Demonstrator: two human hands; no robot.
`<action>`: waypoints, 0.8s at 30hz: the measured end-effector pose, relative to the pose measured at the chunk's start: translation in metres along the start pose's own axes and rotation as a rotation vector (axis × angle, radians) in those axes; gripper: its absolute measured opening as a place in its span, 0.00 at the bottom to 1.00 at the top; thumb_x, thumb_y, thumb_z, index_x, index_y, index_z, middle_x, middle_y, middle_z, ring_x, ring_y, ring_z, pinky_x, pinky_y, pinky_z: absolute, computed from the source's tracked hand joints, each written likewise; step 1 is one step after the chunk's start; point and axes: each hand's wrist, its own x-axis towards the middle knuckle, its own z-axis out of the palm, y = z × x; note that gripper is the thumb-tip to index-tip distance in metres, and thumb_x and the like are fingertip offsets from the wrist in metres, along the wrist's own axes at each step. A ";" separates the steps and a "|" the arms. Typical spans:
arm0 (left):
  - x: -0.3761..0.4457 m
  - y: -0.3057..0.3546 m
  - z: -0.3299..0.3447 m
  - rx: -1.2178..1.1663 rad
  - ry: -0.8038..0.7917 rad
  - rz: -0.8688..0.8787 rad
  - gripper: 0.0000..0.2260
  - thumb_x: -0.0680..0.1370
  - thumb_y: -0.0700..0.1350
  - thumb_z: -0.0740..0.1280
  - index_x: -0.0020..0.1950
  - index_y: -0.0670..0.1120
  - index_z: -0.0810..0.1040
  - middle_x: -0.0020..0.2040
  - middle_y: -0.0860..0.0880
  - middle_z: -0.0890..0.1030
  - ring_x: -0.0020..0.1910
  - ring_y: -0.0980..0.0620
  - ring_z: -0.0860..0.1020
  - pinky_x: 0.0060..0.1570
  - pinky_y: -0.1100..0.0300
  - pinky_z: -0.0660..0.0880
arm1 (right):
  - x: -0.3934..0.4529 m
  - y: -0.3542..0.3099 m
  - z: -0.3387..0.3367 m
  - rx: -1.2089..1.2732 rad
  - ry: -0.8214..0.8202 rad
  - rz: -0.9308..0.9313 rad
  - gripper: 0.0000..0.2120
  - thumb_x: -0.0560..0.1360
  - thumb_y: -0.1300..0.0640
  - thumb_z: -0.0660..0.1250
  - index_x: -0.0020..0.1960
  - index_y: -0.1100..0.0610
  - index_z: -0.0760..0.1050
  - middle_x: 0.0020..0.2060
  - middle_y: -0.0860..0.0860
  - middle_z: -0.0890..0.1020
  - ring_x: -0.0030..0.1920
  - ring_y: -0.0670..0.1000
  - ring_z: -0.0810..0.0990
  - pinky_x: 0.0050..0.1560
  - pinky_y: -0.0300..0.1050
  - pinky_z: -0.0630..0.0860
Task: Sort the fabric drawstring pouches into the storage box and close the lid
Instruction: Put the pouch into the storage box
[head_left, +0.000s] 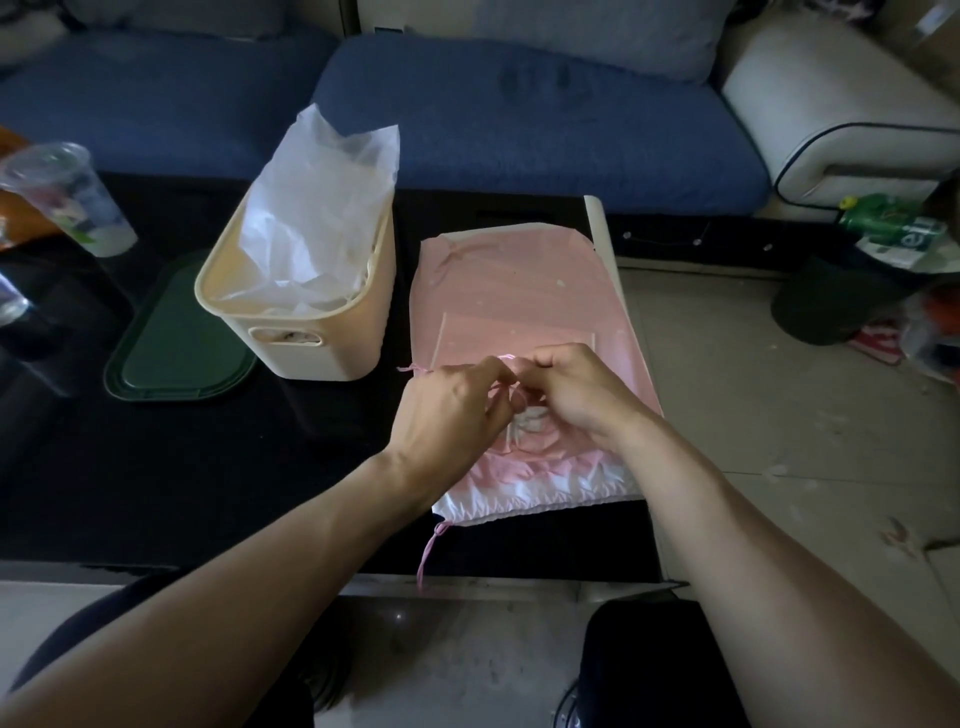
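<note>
Fingers (498, 376) of both hands pinch the pink drawstring (506, 358) above the pink pouch (519, 306); no writing legible.

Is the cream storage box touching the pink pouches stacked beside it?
Apart. The head view shows a strip of dark table between the storage box and the left edge of the pink pouches.
</note>
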 end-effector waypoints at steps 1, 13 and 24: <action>0.000 -0.003 0.001 0.014 0.013 0.023 0.07 0.75 0.47 0.69 0.47 0.46 0.83 0.32 0.50 0.83 0.30 0.47 0.81 0.27 0.52 0.76 | 0.000 0.000 -0.002 0.001 -0.007 0.006 0.15 0.82 0.54 0.66 0.40 0.59 0.81 0.32 0.51 0.83 0.35 0.48 0.78 0.44 0.47 0.75; 0.026 -0.018 -0.027 -0.943 -0.736 -1.051 0.22 0.77 0.36 0.63 0.23 0.48 0.70 0.28 0.50 0.56 0.25 0.54 0.53 0.28 0.60 0.51 | -0.014 -0.002 -0.010 -0.263 -0.153 -0.195 0.22 0.71 0.56 0.79 0.61 0.50 0.74 0.44 0.48 0.86 0.34 0.39 0.81 0.39 0.38 0.76; 0.025 -0.014 -0.029 -1.228 -0.699 -1.187 0.17 0.81 0.40 0.61 0.31 0.46 0.74 0.24 0.54 0.56 0.20 0.57 0.53 0.25 0.63 0.48 | -0.014 0.000 -0.002 -0.486 0.065 -0.342 0.18 0.61 0.35 0.78 0.42 0.46 0.81 0.47 0.41 0.81 0.50 0.41 0.79 0.55 0.44 0.75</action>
